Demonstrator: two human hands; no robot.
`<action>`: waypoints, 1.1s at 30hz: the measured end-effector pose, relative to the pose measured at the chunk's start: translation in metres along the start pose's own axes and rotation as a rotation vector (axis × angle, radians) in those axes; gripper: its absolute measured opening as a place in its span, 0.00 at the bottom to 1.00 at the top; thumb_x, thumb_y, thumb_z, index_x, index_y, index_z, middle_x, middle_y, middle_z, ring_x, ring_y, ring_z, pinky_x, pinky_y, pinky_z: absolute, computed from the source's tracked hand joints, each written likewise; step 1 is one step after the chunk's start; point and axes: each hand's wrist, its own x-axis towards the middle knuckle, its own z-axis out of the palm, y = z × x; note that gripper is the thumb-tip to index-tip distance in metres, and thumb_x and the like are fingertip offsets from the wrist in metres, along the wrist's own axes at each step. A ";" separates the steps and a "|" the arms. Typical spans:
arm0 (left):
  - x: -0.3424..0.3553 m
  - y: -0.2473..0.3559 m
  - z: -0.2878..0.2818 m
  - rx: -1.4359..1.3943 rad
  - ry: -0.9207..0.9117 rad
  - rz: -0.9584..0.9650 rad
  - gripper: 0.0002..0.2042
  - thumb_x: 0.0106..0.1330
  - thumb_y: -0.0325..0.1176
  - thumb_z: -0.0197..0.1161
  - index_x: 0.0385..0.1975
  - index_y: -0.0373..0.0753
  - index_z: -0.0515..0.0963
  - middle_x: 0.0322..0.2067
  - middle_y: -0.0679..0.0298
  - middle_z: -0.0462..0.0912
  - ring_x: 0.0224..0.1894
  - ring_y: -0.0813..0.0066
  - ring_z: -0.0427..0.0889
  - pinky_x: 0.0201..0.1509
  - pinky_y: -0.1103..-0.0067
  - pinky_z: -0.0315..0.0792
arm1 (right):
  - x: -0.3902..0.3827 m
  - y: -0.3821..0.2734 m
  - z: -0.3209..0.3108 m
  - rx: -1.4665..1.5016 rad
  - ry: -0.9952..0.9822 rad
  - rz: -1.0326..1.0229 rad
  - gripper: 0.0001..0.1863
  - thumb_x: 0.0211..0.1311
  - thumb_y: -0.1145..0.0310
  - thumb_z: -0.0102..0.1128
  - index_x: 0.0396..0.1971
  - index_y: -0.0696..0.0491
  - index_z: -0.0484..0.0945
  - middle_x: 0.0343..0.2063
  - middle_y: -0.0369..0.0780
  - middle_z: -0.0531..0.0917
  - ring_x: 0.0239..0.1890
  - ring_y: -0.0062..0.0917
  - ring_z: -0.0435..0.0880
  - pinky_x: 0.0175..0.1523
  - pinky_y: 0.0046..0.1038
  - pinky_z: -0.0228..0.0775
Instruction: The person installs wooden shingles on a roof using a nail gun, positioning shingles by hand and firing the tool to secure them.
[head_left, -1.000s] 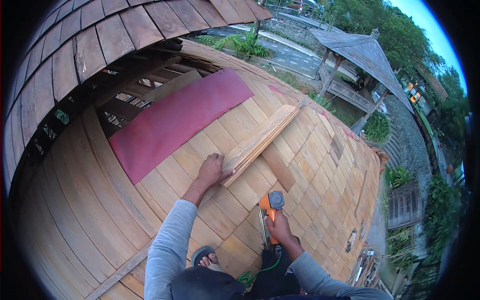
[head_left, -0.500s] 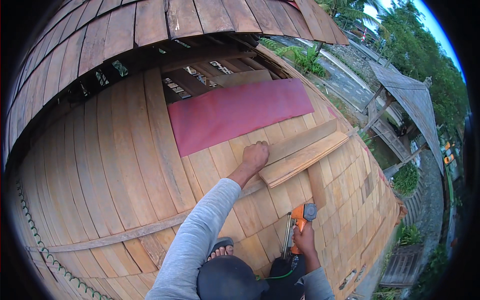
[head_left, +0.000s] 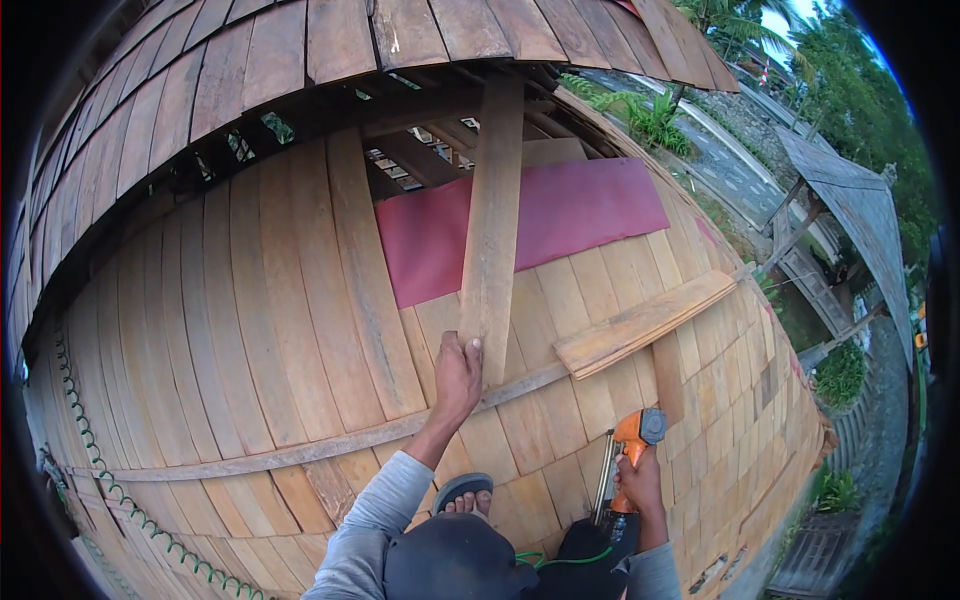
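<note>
My left hand (head_left: 458, 375) grips the lower end of a long wooden plank (head_left: 490, 220), which reaches up across a dark red sheet (head_left: 590, 210) toward the overhanging shingles. My right hand (head_left: 638, 482) is closed on the handle of an orange nail gun (head_left: 630, 430), with its magazine pointing down beside my leg and a green hose at its base. A small stack of planks (head_left: 642, 325) lies on the new shingles to the right, near a long batten (head_left: 250, 460) that runs crosswise below my left hand.
Old shingles (head_left: 270, 50) overhang at the top, above open rafters (head_left: 415, 155). My sandalled foot (head_left: 465, 498) rests on the sloped roof. A coiled hose (head_left: 140, 520) lies at left. Beyond the roof edge at right are a roofed hut (head_left: 840, 200), greenery and paving far below.
My left hand has lifted a plank off the stack and swung it left and upright across the red sheet. My view has turned left; my right hand still holds the nail gun.
</note>
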 end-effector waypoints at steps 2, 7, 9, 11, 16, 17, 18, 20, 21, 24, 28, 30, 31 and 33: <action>-0.024 -0.006 -0.010 -0.052 0.032 -0.041 0.13 0.78 0.35 0.55 0.41 0.29 0.66 0.27 0.44 0.76 0.30 0.47 0.79 0.37 0.58 0.71 | 0.000 0.002 0.001 0.015 0.007 -0.016 0.20 0.68 0.78 0.61 0.54 0.60 0.62 0.31 0.41 0.80 0.19 0.20 0.81 0.22 0.24 0.74; -0.045 -0.021 -0.029 -0.050 0.086 -0.129 0.15 0.79 0.38 0.54 0.39 0.29 0.67 0.26 0.48 0.75 0.29 0.55 0.77 0.36 0.61 0.71 | 0.007 0.011 -0.003 0.001 -0.021 -0.003 0.26 0.67 0.76 0.63 0.59 0.61 0.60 0.34 0.45 0.83 0.21 0.24 0.85 0.23 0.26 0.77; -0.040 -0.028 -0.027 -0.032 0.113 -0.103 0.15 0.79 0.38 0.54 0.39 0.29 0.68 0.26 0.48 0.75 0.29 0.56 0.77 0.36 0.61 0.71 | 0.006 0.014 -0.004 -0.004 -0.023 -0.025 0.27 0.66 0.76 0.63 0.59 0.62 0.60 0.35 0.47 0.83 0.21 0.26 0.86 0.23 0.27 0.78; -0.042 -0.029 -0.023 -0.039 0.100 -0.116 0.15 0.79 0.39 0.53 0.39 0.29 0.69 0.25 0.49 0.74 0.28 0.56 0.76 0.36 0.62 0.71 | 0.005 0.014 -0.003 0.011 -0.009 -0.037 0.26 0.66 0.77 0.62 0.59 0.60 0.60 0.34 0.45 0.82 0.21 0.24 0.84 0.23 0.26 0.77; -0.008 -0.029 -0.004 -0.099 0.122 -0.087 0.14 0.79 0.37 0.54 0.38 0.30 0.70 0.27 0.55 0.74 0.29 0.64 0.74 0.35 0.65 0.70 | 0.008 0.018 -0.002 0.017 0.009 -0.019 0.27 0.66 0.79 0.61 0.61 0.57 0.61 0.33 0.40 0.80 0.19 0.20 0.80 0.22 0.24 0.74; 0.011 -0.026 0.000 -0.173 0.119 -0.124 0.13 0.79 0.36 0.54 0.37 0.30 0.70 0.27 0.57 0.75 0.29 0.67 0.74 0.34 0.66 0.70 | 0.008 0.015 -0.001 0.010 0.006 -0.039 0.27 0.65 0.78 0.62 0.61 0.59 0.61 0.34 0.43 0.81 0.21 0.24 0.83 0.23 0.26 0.77; 0.028 -0.023 0.006 -0.250 0.113 -0.167 0.13 0.79 0.36 0.54 0.37 0.31 0.70 0.28 0.59 0.75 0.29 0.70 0.74 0.34 0.67 0.70 | 0.006 0.010 -0.002 -0.003 0.005 -0.054 0.28 0.64 0.77 0.64 0.60 0.61 0.60 0.35 0.47 0.83 0.23 0.28 0.86 0.25 0.28 0.79; 0.062 -0.015 0.010 -0.394 0.105 -0.157 0.12 0.79 0.35 0.54 0.37 0.32 0.70 0.29 0.62 0.75 0.30 0.76 0.73 0.34 0.70 0.70 | 0.004 0.004 -0.001 -0.007 0.002 -0.068 0.29 0.64 0.77 0.64 0.60 0.61 0.60 0.36 0.48 0.83 0.23 0.29 0.86 0.26 0.29 0.80; 0.071 -0.013 0.008 -0.464 0.107 -0.151 0.12 0.79 0.35 0.54 0.37 0.32 0.70 0.30 0.63 0.75 0.30 0.78 0.72 0.33 0.71 0.70 | 0.003 0.003 0.004 0.001 -0.006 -0.067 0.29 0.64 0.77 0.64 0.62 0.60 0.60 0.36 0.45 0.82 0.22 0.26 0.84 0.25 0.27 0.79; 0.045 0.021 0.018 -0.667 0.015 -0.270 0.11 0.80 0.36 0.54 0.37 0.33 0.70 0.30 0.65 0.74 0.31 0.80 0.71 0.35 0.75 0.70 | 0.001 0.011 -0.013 0.009 0.025 -0.035 0.30 0.65 0.79 0.63 0.64 0.57 0.60 0.35 0.40 0.81 0.20 0.20 0.80 0.23 0.24 0.75; -0.007 -0.015 0.008 -0.361 0.039 -0.218 0.12 0.80 0.36 0.53 0.38 0.31 0.69 0.29 0.61 0.73 0.34 0.74 0.73 0.40 0.71 0.71 | 0.007 0.027 -0.010 0.065 0.010 0.014 0.29 0.65 0.78 0.64 0.62 0.57 0.60 0.34 0.41 0.82 0.20 0.21 0.82 0.24 0.25 0.76; -0.024 -0.017 0.003 -0.246 0.051 -0.165 0.12 0.80 0.35 0.52 0.38 0.30 0.69 0.29 0.59 0.73 0.34 0.72 0.73 0.41 0.69 0.71 | 0.012 0.031 -0.010 0.067 0.008 0.034 0.29 0.64 0.77 0.65 0.61 0.58 0.61 0.32 0.42 0.83 0.21 0.23 0.84 0.24 0.26 0.77; -0.029 -0.017 -0.001 -0.189 0.061 -0.134 0.12 0.79 0.35 0.52 0.38 0.30 0.69 0.29 0.57 0.72 0.34 0.71 0.72 0.41 0.69 0.71 | 0.007 0.026 -0.009 0.069 0.026 0.036 0.27 0.64 0.78 0.65 0.59 0.59 0.62 0.31 0.41 0.83 0.20 0.22 0.83 0.24 0.25 0.77; -0.037 -0.026 -0.010 -0.151 0.042 -0.162 0.11 0.79 0.34 0.53 0.41 0.29 0.70 0.32 0.54 0.75 0.36 0.67 0.75 0.44 0.68 0.72 | 0.002 0.020 -0.006 0.056 0.022 0.022 0.26 0.64 0.78 0.65 0.59 0.59 0.62 0.31 0.41 0.82 0.20 0.22 0.83 0.23 0.25 0.76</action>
